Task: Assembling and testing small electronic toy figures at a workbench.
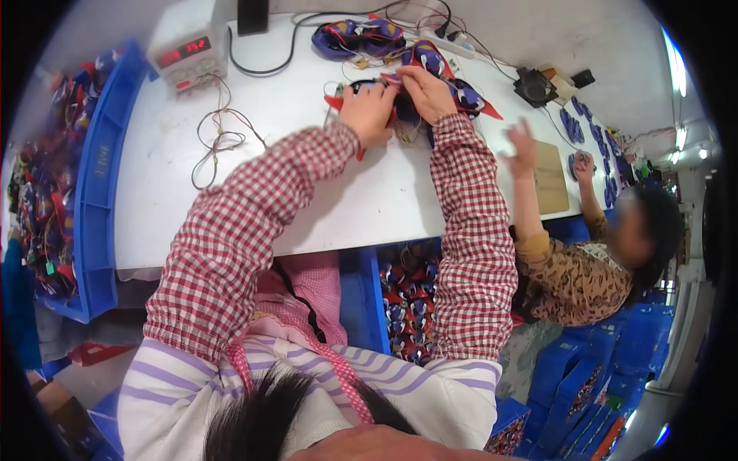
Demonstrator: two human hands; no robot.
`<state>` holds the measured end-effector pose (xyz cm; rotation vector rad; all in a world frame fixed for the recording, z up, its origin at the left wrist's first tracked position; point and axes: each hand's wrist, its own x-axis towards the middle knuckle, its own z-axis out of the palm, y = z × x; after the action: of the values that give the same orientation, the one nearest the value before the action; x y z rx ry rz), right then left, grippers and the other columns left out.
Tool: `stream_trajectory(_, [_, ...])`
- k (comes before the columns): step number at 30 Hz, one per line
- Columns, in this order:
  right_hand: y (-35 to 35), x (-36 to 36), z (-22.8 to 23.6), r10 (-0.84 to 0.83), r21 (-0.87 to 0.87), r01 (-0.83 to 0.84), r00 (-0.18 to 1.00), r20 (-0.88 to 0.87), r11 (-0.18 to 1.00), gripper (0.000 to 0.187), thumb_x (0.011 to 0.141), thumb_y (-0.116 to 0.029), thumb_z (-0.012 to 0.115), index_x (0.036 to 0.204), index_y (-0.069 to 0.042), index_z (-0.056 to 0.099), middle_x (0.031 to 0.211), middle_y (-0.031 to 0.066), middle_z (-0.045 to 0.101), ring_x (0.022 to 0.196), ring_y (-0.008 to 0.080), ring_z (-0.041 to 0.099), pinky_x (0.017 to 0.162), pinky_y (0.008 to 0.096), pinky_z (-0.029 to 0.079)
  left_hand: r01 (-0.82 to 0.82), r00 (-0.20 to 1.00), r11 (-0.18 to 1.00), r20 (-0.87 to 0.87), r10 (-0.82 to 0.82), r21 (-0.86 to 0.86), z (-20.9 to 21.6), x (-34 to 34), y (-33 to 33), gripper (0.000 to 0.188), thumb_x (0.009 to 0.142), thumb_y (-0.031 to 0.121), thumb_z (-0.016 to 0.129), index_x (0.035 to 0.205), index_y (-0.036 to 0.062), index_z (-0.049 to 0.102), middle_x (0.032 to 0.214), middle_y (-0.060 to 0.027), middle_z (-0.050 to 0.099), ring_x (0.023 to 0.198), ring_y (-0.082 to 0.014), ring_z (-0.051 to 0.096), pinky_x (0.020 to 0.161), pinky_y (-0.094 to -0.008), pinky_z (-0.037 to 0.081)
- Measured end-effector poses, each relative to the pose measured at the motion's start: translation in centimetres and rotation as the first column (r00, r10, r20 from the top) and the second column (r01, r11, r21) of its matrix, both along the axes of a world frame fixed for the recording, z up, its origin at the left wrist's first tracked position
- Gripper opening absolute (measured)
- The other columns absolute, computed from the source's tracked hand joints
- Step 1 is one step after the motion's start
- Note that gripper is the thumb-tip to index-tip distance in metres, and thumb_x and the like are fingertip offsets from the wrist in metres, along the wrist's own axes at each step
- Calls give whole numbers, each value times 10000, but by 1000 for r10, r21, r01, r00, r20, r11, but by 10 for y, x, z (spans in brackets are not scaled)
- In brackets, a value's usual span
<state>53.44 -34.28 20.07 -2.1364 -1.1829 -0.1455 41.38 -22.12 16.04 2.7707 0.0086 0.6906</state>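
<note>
Left grip [369, 114], right grip [425, 92] partly hide purple-red part [406, 107]; fingertip contact unclear.

Left hand [370, 115] and right hand [427, 94] partly hid the coloured piece [391, 79]; the co-worker's raised hand [523, 147] was blurred.

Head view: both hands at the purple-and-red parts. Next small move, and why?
Perhaps draw the purple-and-red piece slightly nearer the body: the left hand and right hand are close together at it, a purple shell crowds the far side, and white tabletop shows on the near side.
</note>
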Motion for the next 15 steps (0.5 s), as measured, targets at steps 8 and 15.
stream_trajectory(8, [72,-8,20,125,-729,126,952,280,673,379,809,-375,636,1155,-226,678,1138,41,665,1223,255,502,957,561,355,150,976,981,178,-127,-123,-1,-96,-30,829,647,139,712,1386,-19,372,1091,-181,498,972,-338,515,836,-432,406])
stream_trajectory(15, [110,-27,7,187,-896,95,963,193,433,438,833,-123,546,1242,-264,616,1310,24,576,1309,235,446,1043,701,195,366,920,882,262,-293,-298,14,-179,-40,791,643,111,736,1344,-18,392,1187,-228,459,989,-381,523,859,-435,440])
